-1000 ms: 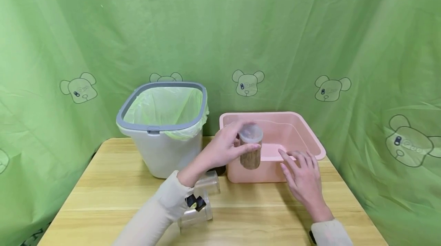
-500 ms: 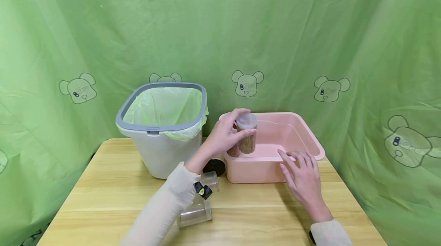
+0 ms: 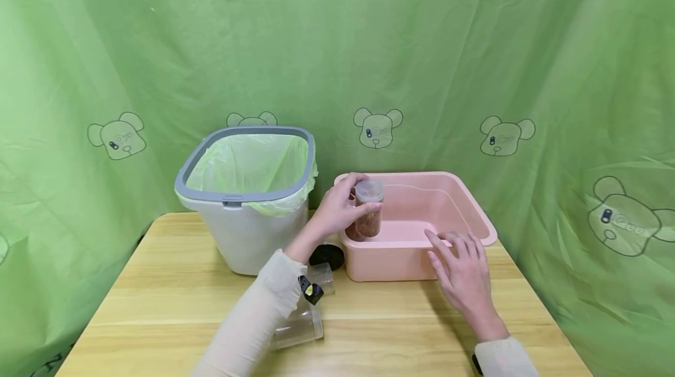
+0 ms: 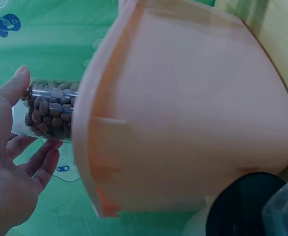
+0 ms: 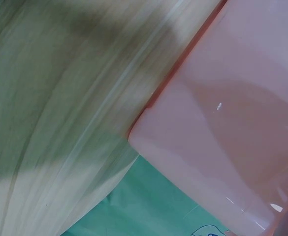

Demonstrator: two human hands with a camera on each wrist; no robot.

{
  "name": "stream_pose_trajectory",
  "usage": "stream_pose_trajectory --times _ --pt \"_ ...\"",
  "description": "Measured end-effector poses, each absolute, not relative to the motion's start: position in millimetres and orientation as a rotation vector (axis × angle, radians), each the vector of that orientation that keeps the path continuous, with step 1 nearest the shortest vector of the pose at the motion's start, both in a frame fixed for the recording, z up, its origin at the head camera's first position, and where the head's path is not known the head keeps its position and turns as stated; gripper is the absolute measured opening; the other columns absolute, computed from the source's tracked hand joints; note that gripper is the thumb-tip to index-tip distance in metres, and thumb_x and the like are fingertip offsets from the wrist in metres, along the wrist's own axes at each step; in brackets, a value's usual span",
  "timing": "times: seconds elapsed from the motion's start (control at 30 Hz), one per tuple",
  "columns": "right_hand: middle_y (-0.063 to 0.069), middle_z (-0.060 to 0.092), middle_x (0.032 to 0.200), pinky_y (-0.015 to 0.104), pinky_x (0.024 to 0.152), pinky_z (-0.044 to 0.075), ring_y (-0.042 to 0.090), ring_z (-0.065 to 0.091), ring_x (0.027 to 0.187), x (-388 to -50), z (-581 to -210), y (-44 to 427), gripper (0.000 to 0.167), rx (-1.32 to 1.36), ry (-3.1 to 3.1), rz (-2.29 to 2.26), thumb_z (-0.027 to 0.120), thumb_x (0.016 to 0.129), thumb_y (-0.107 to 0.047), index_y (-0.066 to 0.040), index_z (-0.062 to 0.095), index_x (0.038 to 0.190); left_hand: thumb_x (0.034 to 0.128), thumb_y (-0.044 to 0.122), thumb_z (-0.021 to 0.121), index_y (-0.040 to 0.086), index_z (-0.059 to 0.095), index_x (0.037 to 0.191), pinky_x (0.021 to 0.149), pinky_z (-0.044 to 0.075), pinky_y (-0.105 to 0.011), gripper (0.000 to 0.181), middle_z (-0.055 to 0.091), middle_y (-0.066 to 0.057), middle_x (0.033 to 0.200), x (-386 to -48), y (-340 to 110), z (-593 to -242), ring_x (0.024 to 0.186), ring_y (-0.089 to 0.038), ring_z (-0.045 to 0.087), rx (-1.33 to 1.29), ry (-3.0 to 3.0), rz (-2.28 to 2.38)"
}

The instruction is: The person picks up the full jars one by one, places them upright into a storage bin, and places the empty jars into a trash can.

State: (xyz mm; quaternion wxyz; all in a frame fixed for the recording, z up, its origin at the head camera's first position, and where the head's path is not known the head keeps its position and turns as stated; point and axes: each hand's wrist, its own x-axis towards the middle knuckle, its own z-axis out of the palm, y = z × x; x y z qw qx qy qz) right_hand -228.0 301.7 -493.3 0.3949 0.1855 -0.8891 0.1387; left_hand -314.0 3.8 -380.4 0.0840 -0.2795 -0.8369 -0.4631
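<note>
gripping clear cylindrical nut jar (image 3: 370, 224), left hand (image 3: 338, 207) near smooth pink tub (image 3: 392, 263), right hand (image 3: 464, 274) relaxed

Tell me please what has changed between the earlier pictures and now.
The left hand has carried the jar of nuts left and forward, so its lower end is inside the pink basin; nothing was let go. The right hand, pink basin and bin stayed put.

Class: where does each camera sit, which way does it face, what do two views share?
Head: head-worn, facing forward and down at table, bin and basin; left grip, right grip, sleeves show.
Left wrist: on that wrist, facing jar and basin's outside; left grip shows.
Right wrist: on that wrist, facing basin and table; no clear grip.
Head and left wrist share jar, basin, left grip.
</note>
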Motion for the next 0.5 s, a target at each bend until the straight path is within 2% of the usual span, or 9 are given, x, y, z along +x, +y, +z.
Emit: stream_pose_trajectory --times 0.23,0.5 --pt "0.014 0.062 0.125 0.064 0.117 0.027 0.038 0.052 0.121 -227 -492 301 0.054 0.469 -2.263 0.351 0.033 0.11 -0.052 -0.022 0.062 0.144 0.0888 0.036 0.083 0.013 0.056 0.145 0.1 0.055 -0.046 0.067 0.064 -0.01 0.138 -322 0 -394 0.117 -0.028 0.067 -0.895 -2.493 -1.34" --pt "0.014 0.062 0.125 0.063 0.117 0.027 0.038 0.052 0.121 -227 -492 301 0.054 0.467 -2.264 0.354 0.033 0.11 -0.052 -0.022 0.063 0.143 0.0876 0.037 0.084 0.012 0.06 0.14 0.102 0.052 -0.04 0.063 0.064 -0.005 0.138 -324 2 -406 0.119 -0.023 0.064 -0.891 -2.51 -1.243"
